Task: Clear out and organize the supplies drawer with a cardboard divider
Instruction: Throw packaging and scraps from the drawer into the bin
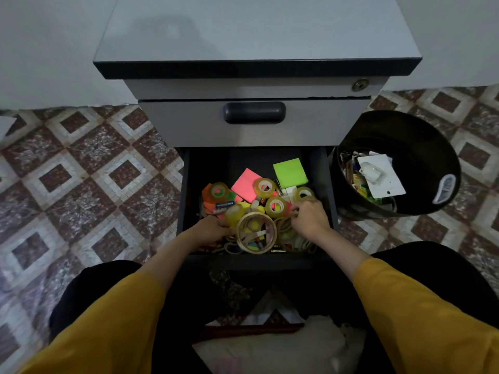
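Observation:
The open dark drawer (186, 184) of a grey cabinet holds a heap of supplies: several clear tape rolls, a large wide tape roll (256, 233), a pink sticky pad (244, 184), a green sticky pad (290, 172) and rubber bands. My left hand (213, 229) reaches into the heap at the left of the large roll, fingers curled against a yellowish tape roll (234, 214). My right hand (310, 220) is in the heap at the right, its fingers curled into rubber bands and small items. What each hand actually holds is hidden. No cardboard divider shows.
A black waste bin (421, 157) with packaging inside stands right of the drawer. The shut upper drawer with a dark handle (253, 112) juts above the open one. Patterned tile floor lies on both sides. A pale cushion (270, 346) lies between my knees.

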